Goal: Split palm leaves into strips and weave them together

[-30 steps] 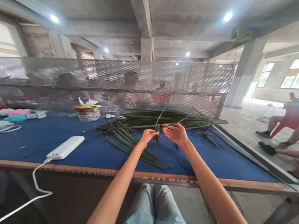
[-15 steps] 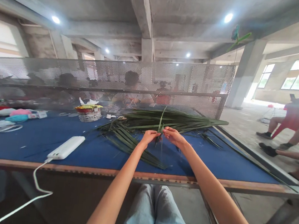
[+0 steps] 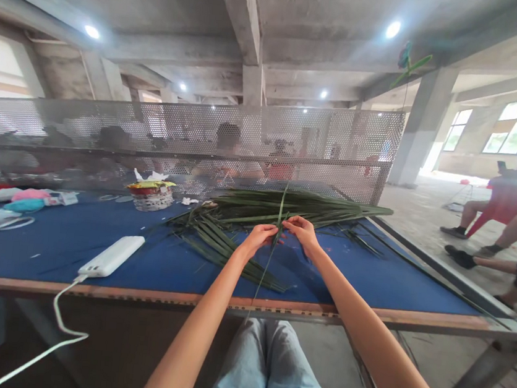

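Note:
Between my hands is a green palm leaf strip (image 3: 282,204), one end pointing up and a thin tail trailing down toward the table edge. My left hand (image 3: 260,236) pinches it from the left with thumb and fingers. On the other side my right hand (image 3: 301,231) is closed at the fingertips on the same leaf strip, near its folded middle. The exact fold is too small to make out. Behind and below my hands, a pile of long green leaves (image 3: 331,210) spreads over the blue tabletop (image 3: 176,256).
A white power bank (image 3: 114,256) with a cable lies left. Farther back stand a woven basket (image 3: 152,199) and a pink and blue bundle (image 3: 29,199). A perforated metal screen (image 3: 191,130) borders the table's far side. Seated people (image 3: 512,217) are at right.
The leaf strip has turned in my fingers, and its thin tail now hangs lower left toward the table edge. My right hand has risen slightly. The view has shifted a little.

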`<state>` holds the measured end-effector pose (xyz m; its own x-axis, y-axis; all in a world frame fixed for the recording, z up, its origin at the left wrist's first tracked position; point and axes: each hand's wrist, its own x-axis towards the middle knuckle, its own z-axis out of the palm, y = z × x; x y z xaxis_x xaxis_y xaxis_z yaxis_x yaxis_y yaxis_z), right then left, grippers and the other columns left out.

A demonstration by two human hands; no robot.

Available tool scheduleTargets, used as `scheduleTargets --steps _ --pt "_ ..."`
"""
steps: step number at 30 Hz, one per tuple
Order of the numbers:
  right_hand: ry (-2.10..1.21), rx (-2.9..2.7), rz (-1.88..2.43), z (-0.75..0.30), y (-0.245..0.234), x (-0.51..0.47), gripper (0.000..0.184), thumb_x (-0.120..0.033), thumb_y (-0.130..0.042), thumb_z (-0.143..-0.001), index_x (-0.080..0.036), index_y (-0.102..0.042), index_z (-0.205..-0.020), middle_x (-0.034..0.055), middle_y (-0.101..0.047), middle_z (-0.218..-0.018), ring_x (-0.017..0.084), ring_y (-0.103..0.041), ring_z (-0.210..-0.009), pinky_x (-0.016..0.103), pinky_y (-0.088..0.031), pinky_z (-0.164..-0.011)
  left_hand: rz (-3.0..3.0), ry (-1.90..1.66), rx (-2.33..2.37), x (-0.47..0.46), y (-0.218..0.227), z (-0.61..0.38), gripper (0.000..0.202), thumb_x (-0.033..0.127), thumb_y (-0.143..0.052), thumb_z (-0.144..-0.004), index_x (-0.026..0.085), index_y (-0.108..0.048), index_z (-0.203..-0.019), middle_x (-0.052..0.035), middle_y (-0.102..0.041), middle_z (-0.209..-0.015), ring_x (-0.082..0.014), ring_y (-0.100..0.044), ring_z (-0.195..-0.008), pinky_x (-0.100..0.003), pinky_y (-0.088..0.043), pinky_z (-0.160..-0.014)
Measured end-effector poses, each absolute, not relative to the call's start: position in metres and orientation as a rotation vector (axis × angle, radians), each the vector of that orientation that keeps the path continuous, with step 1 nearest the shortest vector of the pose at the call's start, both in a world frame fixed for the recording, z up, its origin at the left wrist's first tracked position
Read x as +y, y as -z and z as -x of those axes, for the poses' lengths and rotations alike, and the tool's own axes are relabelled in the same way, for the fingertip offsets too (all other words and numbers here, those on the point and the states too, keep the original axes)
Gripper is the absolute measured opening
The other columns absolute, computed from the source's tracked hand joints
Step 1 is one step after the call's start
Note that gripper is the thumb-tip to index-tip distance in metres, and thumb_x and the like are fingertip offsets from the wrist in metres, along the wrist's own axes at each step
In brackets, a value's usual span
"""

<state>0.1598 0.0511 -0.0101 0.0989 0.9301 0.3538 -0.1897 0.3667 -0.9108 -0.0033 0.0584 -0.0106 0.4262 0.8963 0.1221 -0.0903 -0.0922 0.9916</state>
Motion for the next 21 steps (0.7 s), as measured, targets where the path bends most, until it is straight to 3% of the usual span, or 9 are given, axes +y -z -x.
scheduleTargets --steps 9,15,21 --pt "-0.941 -1.208 0.811 -0.156 0.0134 0.0512 0.037 -0.044 -0.082 -0.05 -0.019 -0.061 -0.069 -0.0009 -0.064 -0.066 0.012 -0.057 -0.062 0.025 -0.043 -0.062 -1.39 -0.97 0.742 0.0543 0.0059 0.0045 0.024 0.03 -0.071 -0.075 0.016 -0.07 -0.094 -0.0073 -0.073 -0.088 -0.0181 -0.069 -0.078 -0.029 -0.048 -0.081" --pt "-0.89 -1.188 0.792 -0.1537 0.0129 0.0496 0.038 -0.045 -0.081 -0.051 -0.019 -0.061 -0.07 0.0 -0.066 -0.068 0.014 -0.059 -0.067 0.026 -0.045 -0.065 -1.41 -0.986 0.72 0.0571 0.0077 0.0019 0.035 0.031 -0.081 -0.063 0.012 -0.071 -0.091 -0.0073 -0.073 -0.09 -0.0178 -0.067 -0.077 -0.031 -0.049 -0.082" --pt "-0.804 -1.181 0.86 -0.1539 0.014 0.052 0.043 -0.056 -0.077 -0.053 -0.019 -0.058 -0.066 -0.0008 -0.06 -0.063 0.012 -0.053 -0.06 0.023 -0.04 -0.055 -1.336 -1.068 0.699 0.0609 0.011 -0.0002 0.028 0.02 -0.081 -0.062 0.011 -0.071 -0.087 -0.0063 -0.073 -0.082 -0.0166 -0.067 -0.075 -0.033 -0.049 -0.085"
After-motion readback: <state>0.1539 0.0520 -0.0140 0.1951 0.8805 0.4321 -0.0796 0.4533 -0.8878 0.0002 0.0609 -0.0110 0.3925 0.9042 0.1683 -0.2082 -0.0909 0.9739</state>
